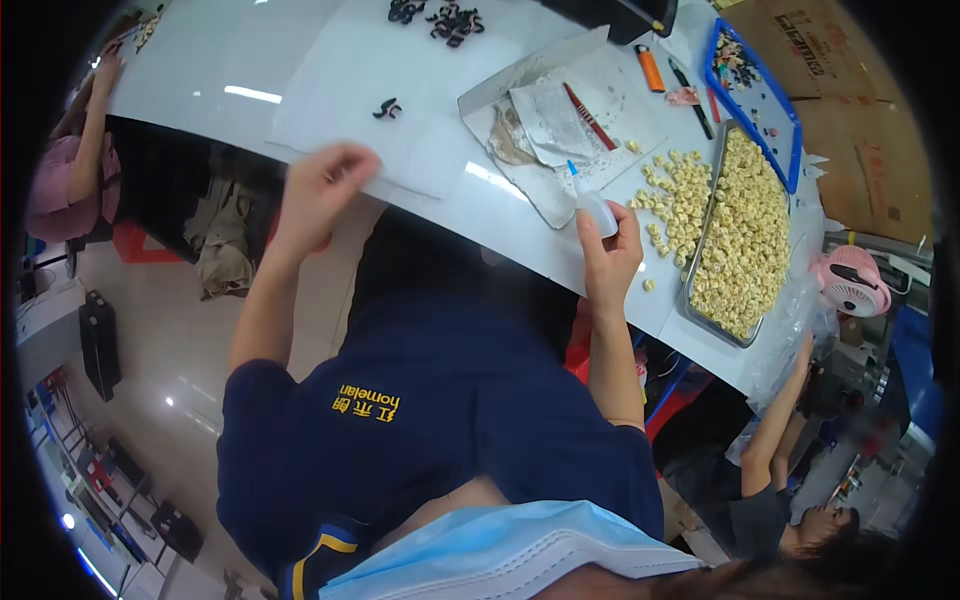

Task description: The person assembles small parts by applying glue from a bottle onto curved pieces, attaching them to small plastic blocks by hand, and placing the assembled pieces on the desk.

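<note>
My right hand [612, 258] grips a small white squeeze bottle [598, 214] with a thin blue tip, tilted over the table's near edge. Beside it, a worn white cardboard sheet [540, 185] carries a stained paper pad [560, 125] and red tweezers [590, 116]. My left hand [328, 190] hovers at the table's edge, slightly blurred, its fingers curled toward the thumb; whatever lies between them is too small to make out. Beyond that hand, a few small dark curved pieces [387, 108] rest on a white sheet [330, 85]. More dark curved pieces [455, 24] lie farther back.
At the right, a metal tray [692, 285] is heaped with small pale-yellow pieces [740, 235]; others are scattered beside it. Behind stand a blue tray [797, 150], an orange lighter [650, 68], cardboard boxes [870, 150] and a pink fan [852, 282]. Other people sit at both sides.
</note>
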